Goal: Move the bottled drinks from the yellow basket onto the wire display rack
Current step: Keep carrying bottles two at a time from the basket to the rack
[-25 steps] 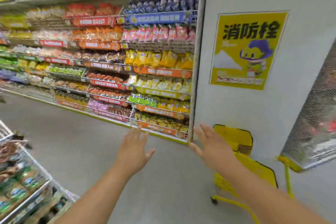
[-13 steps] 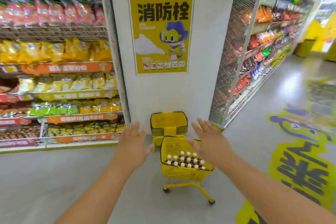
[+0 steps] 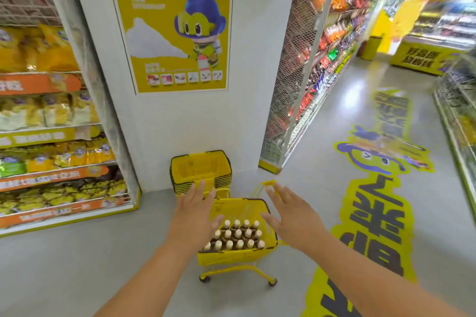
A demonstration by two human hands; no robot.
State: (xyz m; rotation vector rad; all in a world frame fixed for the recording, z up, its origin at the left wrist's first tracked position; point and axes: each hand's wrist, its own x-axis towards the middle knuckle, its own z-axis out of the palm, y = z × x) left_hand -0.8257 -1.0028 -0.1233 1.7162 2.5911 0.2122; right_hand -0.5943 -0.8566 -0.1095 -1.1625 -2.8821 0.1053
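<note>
Your left hand (image 3: 197,210) and right hand (image 3: 288,213) both hover above the basket (image 3: 231,255), fingers spread and straight, holding nothing. Neither touches a bottle or the basket rim.

The bottles (image 3: 235,235) stand upright in rows, dark bodies with pale caps, packed toward the near edge of the basket. The far part of the basket, by its back wall, looks bare. The basket sits on a wheeled yellow frame (image 3: 237,273) on the floor, with its handle (image 3: 268,184) raised at the far right corner.

Progress, as judged: nothing moved yet. No bottle is in hand, and none is seen outside the basket. The full load appears to remain to be shifted.

Which rack is the target cannot be told. A mesh-sided shelf unit (image 3: 304,64) stands to the right of the pillar, and wire shelves (image 3: 46,136) of snack bags stand to the left; no bottled drinks show on either.

Also in view: a stack of empty baskets (image 3: 201,170) against the foot of the pillar, just behind the loaded one, and a yellow poster (image 3: 175,20) on the pillar above.

Next step, as judged: lower your hands and take the first bottles by the neck.
</note>
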